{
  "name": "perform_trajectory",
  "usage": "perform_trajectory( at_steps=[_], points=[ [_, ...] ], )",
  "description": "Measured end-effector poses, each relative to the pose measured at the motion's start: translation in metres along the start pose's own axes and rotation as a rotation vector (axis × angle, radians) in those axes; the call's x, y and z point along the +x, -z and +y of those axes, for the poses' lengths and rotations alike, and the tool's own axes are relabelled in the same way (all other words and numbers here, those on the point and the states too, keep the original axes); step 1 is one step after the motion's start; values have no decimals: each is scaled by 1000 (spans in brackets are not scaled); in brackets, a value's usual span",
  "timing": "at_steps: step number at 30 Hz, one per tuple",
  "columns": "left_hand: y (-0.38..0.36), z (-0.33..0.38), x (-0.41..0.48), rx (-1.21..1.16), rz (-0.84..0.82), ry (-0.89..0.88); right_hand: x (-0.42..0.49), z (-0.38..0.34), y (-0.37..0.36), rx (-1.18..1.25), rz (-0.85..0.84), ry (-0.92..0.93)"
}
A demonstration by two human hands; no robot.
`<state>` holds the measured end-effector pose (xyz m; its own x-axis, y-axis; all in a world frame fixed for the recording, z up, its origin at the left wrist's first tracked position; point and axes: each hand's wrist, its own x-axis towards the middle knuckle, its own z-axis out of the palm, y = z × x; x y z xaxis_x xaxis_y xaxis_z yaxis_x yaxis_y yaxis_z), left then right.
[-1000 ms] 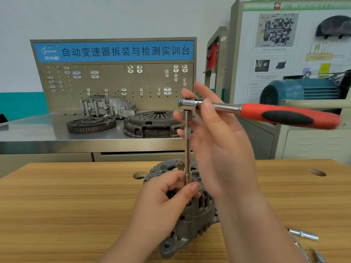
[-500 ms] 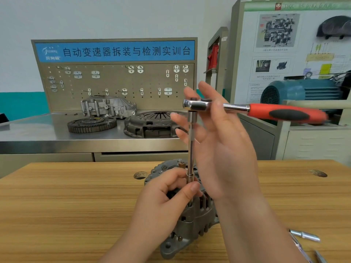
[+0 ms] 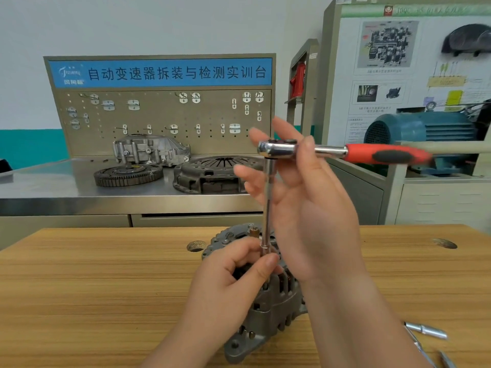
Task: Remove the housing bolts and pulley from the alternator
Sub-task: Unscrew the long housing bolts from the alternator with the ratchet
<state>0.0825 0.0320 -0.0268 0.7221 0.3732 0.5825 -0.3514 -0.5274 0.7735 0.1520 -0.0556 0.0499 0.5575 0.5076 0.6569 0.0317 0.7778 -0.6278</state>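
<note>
Alternator (image 3: pixel 265 314) sits on the wooden table (image 3: pixel 93 288), near the middle, with the extension bar (image 3: pixel 269 203) standing upright on its top side. My left hand (image 3: pixel 225 282) pinches the foot of that bar between thumb and forefinger. The socket and the housing bolt under it are hidden by those fingers.

My right hand (image 3: pixel 310 208) is up at the ratchet (image 3: pixel 279 150), its fingers spread and nearly straight behind the steel neck, with the thumb pressing the neck against them. Over the last second the red handle (image 3: pixel 385 155) has swung. Its tip reached further right before, now looks shorter and is blurred, so it is mid-stroke. The head has drifted slightly right, while the left pinch has not shifted.

I judge this as one more turn on a housing bolt, already loose enough for a light finger hold. I cannot tell how far the bolt has risen, so the bar must stay plumb. Loose metal pieces (image 3: pixel 427 330) lie near right.
</note>
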Motion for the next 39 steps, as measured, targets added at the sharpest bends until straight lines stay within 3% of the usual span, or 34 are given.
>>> perform_trajectory(
  at_steps=[4, 9, 18, 24, 32, 36, 39],
  points=[
    [2, 2, -1, 80, -41, -29, 1, 0, 3, 34, 12, -71],
    [1, 0, 0, 39, 48, 35, -1, 2, 0, -154, 40, 67],
    [1, 4, -1, 99, -40, -47, 1, 1, 2, 30, 14, -50],
    [0, 0, -1, 50, 23, 69, -1, 3, -1, -199, 61, 116],
    [0, 3, -2, 123, -23, -9, 1, 1, 0, 45, 16, -62],
    [-1, 5, -1, 79, 18, 63, 0, 3, -1, -109, 64, 40],
    [-2, 3, -1, 63, 40, 78, 1, 2, -1, -87, 47, 64]
  ],
)
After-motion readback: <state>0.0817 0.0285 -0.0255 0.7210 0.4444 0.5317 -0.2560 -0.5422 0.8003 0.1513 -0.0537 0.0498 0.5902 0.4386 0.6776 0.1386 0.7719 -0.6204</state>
